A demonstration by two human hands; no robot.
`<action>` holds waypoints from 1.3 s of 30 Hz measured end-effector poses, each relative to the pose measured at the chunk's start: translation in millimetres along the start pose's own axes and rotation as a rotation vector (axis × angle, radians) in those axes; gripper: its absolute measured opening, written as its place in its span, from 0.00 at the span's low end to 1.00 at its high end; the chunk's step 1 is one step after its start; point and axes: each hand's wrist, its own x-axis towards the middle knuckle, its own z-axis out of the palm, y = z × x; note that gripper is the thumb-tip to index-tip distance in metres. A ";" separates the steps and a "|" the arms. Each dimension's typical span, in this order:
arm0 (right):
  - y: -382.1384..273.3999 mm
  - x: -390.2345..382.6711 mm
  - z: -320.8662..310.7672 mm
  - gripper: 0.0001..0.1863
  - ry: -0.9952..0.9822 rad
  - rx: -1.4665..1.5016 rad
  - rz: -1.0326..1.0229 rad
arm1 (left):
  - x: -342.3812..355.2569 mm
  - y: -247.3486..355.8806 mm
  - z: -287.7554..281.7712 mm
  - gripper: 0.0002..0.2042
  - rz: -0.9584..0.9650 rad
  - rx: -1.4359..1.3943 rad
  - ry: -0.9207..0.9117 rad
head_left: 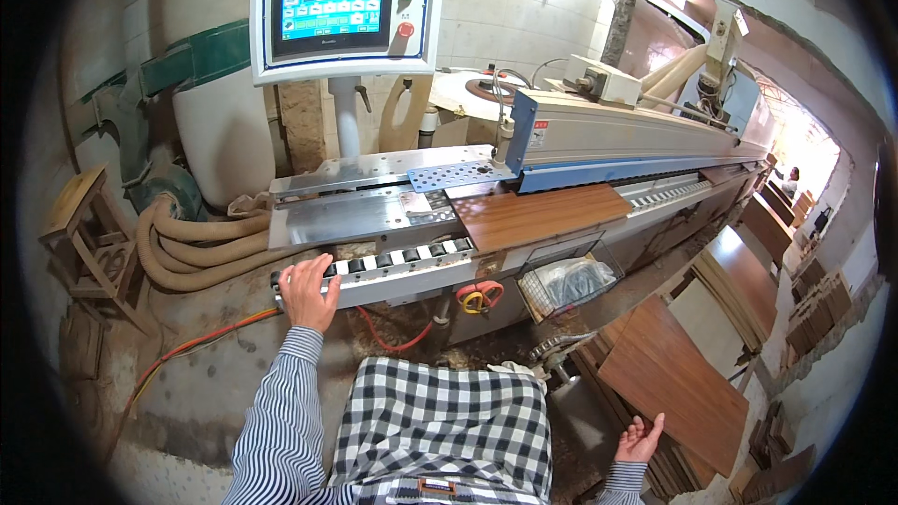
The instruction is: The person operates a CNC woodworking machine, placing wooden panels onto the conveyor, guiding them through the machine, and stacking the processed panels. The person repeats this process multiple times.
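At the near left end of the machine (332, 222), here's the left hand (307, 292), palm down over the white roller rail (402, 281), fingers spread and thumb out to the side, its grip open, striped sleeve (281, 421) slanting in from below. Down at the lower right, the right hand (638, 441) shows its palm upward, fingers loosely curled, grip open, just by the lower edge of a brown board (678, 379); whether they touch, I can't tell. Another brown board (543, 217) lies flat on the machine, beside the long beam (617, 136).
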 end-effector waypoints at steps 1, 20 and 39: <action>1.1 2.5 -1.5 0.18 -0.005 -0.028 -0.089 | 0.2 1.0 0.6 0.19 0.000 -0.004 0.000; -13.2 5.8 -77.3 0.15 -0.138 0.197 -0.059 | 2.1 0.7 -4.8 0.20 -0.018 -0.046 -0.074; 87.2 -119.9 178.7 0.10 -1.067 0.103 0.565 | -61.8 82.0 -112.0 0.32 0.175 -0.176 -0.327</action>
